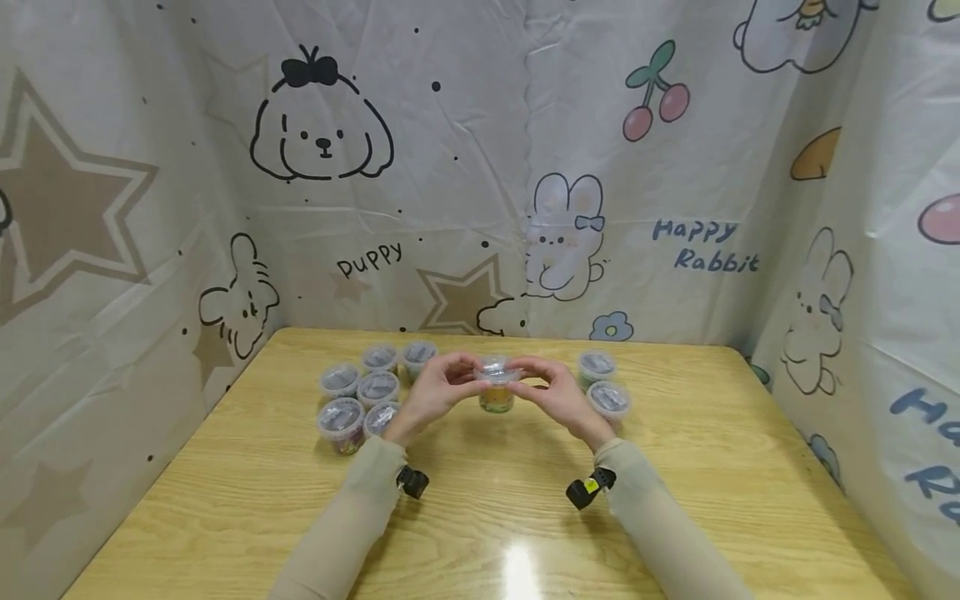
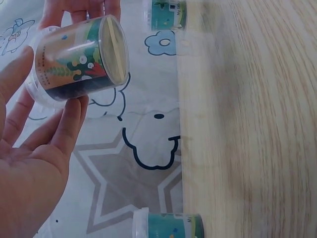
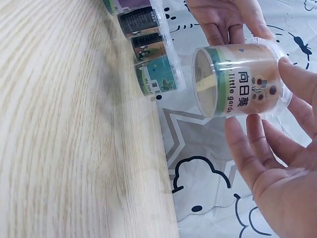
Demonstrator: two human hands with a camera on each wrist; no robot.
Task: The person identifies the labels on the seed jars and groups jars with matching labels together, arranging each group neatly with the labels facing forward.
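A small clear plastic tub (image 1: 497,398) with a lid is held up off the table between both hands. My left hand (image 1: 437,390) grips its lidded rim from the left, thumb and fingers curled at the edge. On the opposite side my right hand (image 1: 558,390) pinches the same rim. The tub's printed label (image 3: 242,82), orange, green and white, reads "little garden" with Chinese characters. Through the clear base, a pale strip (image 2: 117,47) shows in the left wrist view.
Several similar lidded tubs (image 1: 341,419) stand grouped on the left of the wooden table (image 1: 480,508), partly behind my left hand. Two more tubs (image 1: 597,364) stand beyond my right wrist. A printed cloth (image 1: 465,125) hangs around the table's back and sides.
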